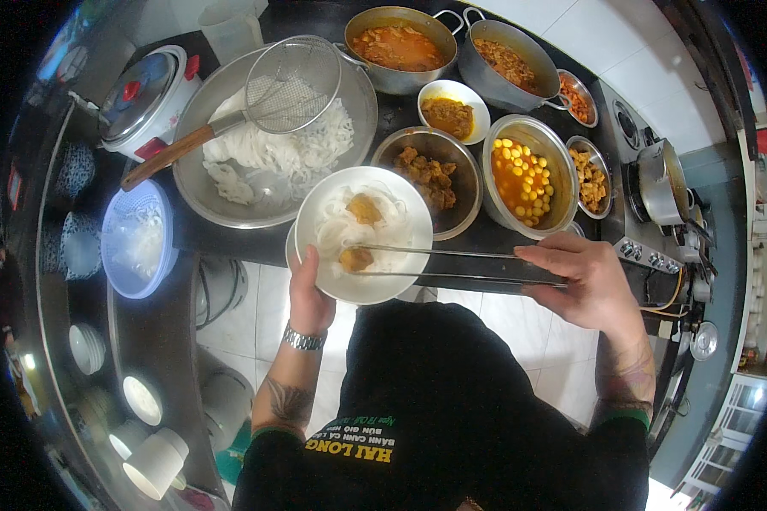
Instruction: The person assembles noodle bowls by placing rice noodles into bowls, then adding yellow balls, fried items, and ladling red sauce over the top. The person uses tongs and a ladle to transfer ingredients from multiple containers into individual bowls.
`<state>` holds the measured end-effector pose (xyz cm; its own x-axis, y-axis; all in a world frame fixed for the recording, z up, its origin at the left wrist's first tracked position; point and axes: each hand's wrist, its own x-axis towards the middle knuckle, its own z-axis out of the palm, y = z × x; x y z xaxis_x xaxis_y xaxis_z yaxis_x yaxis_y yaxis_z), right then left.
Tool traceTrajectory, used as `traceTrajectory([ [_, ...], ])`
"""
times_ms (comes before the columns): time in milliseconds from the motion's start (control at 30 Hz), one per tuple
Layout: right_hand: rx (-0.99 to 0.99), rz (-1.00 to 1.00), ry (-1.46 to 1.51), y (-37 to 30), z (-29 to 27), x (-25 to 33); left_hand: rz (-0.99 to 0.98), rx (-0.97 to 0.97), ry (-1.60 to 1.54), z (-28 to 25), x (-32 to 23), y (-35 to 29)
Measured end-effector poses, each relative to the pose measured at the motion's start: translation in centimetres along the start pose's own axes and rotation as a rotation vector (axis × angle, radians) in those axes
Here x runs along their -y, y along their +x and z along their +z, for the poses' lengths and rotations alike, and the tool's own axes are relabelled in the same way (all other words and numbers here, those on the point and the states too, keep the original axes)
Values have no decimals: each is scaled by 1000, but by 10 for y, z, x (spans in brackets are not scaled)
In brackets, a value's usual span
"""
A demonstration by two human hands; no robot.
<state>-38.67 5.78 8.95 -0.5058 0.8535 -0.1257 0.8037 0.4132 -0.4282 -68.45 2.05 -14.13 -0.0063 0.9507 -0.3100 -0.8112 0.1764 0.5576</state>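
Head view, left hand: your left hand [313, 294] grips the white bowl [413, 230] at its left side, thumb up by the rim; the other fingers are hidden beneath it.
Head view, right hand: your right hand [575, 272] is closed on the far ends of two long metal rods [477, 252] (tongs or chopsticks, the fingers hide which).
Rod tips: inside the bowl, to the left of your right hand, on either side of a brown meat piece [355, 259]; you cannot tell how firmly they pinch it.
Bowl contents: white noodles [328, 228], with a second brown piece [364, 209] on top, beyond the rod tips.
Beyond your left hand: a wide metal basin [187, 183] of noodles, a wire-mesh strainer [294, 85] with a wooden handle lying across it.
Left of your left hand: a lavender plastic basket [118, 255] with noodles in it.
Just beyond the held bowl: a metal bowl [469, 226] of brown meat chunks.
Beyond your right hand: a pot [494, 136] of orange broth with small yellow eggs [530, 180].
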Motion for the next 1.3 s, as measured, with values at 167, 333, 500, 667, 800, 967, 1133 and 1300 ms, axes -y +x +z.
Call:
traceTrajectory([
  [167,-44,-25,82,-7,0,-18,-13,9,20,1,8,0],
  [333,-47,28,170,-22,1,-49,-53,-9,124,18,18,0],
  [500,-276,155,208,-48,-30,-127,-80,-47,44,52,44,-7],
  [667,-281,258,-408,-79,-28,-232,-57,-132,12,87,89,-18],
  [800,-204,181,-541,-85,16,-294,11,-179,6,113,132,-24],
  [967,-379,14,-612,-60,37,-342,68,-232,41,141,168,-38],
  [1133,-358,87,-505,-31,45,-357,91,-164,40,151,180,-47],
  [1300,-243,214,-310,-20,44,-364,57,-160,105,148,170,-39],
])
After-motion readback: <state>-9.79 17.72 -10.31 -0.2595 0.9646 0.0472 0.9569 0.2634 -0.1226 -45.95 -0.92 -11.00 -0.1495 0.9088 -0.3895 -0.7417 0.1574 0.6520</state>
